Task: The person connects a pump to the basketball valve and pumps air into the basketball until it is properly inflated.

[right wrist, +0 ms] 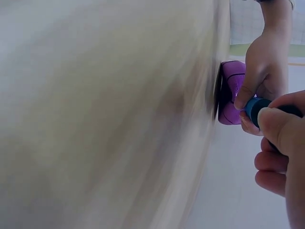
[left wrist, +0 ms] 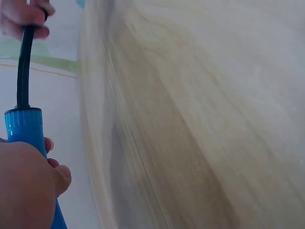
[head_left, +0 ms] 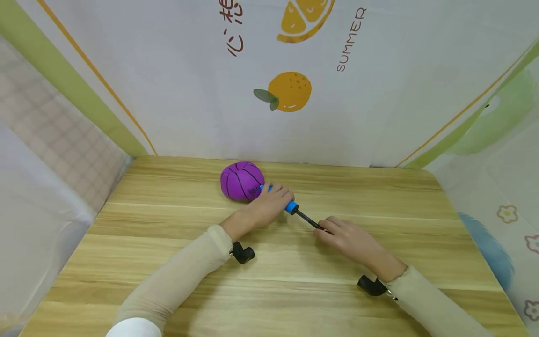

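Note:
A purple ball with black lines lies at the back of the table, its top looking slumped. My left hand grips the blue barrel of a hand pump, whose far end points at the ball. Whether that end enters the ball is hidden by the hand. From the barrel a black rod runs out toward my right hand, which holds the pump's black handle. In the left wrist view, the rod is drawn well out of the barrel.
The wood-grain table ends at a white curtain printed with oranges, close behind the ball. More cloth hangs at the left and right sides. A small black camera sits at the left wrist, another camera at the right.

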The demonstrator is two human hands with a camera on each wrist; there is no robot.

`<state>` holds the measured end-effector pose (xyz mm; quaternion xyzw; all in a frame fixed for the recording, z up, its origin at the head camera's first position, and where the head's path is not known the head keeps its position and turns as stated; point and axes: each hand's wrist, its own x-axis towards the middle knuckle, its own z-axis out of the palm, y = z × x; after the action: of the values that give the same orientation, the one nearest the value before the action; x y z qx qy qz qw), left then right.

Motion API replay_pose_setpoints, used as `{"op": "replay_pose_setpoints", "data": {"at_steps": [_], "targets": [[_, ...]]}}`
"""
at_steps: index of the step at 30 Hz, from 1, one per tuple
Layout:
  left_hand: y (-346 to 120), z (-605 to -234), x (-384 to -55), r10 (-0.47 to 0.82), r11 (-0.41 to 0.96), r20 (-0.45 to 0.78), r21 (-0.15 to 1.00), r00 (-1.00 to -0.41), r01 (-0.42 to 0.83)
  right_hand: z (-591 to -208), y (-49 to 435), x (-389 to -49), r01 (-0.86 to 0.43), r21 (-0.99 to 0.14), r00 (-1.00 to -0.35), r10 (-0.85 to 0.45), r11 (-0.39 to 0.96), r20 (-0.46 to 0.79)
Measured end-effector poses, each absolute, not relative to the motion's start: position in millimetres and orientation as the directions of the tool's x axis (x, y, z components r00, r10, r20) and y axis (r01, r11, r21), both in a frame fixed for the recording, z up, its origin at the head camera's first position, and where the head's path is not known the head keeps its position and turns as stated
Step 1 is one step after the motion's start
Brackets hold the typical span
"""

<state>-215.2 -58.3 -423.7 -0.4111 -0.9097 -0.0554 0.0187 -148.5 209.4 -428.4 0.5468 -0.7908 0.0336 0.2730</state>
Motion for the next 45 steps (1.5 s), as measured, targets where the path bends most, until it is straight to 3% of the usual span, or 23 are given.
{"op": "replay_pose_setpoints", "data": {"at_steps": [13, 22, 28, 45], "targets": [[-56, -427, -212, 0.757, 0.640, 0.091, 0.096, -0.647, 0.762, -432, 182, -172, -0.885, 0.251, -0.266, -0.867, 0.393, 0.422], [-58, -425, -212, 0.756, 0.640, 0.084, 0.112, -0.649, 0.760, -434, 173, -179, -0.889, 0.254, -0.230, -0.853, 0.380, 0.469], [-59, -426, -215, 0.772, 0.623, 0.077, 0.109, -0.631, 0.775, -434, 178, -173, -0.886, 0.261, -0.233, -0.856, 0.382, 0.462], [-62, -423, -217, 0.757, 0.644, 0.044, 0.118, -0.652, 0.756, -431, 218, -132, -0.878, 0.257, -0.240, -0.835, 0.404, 0.495]]}}
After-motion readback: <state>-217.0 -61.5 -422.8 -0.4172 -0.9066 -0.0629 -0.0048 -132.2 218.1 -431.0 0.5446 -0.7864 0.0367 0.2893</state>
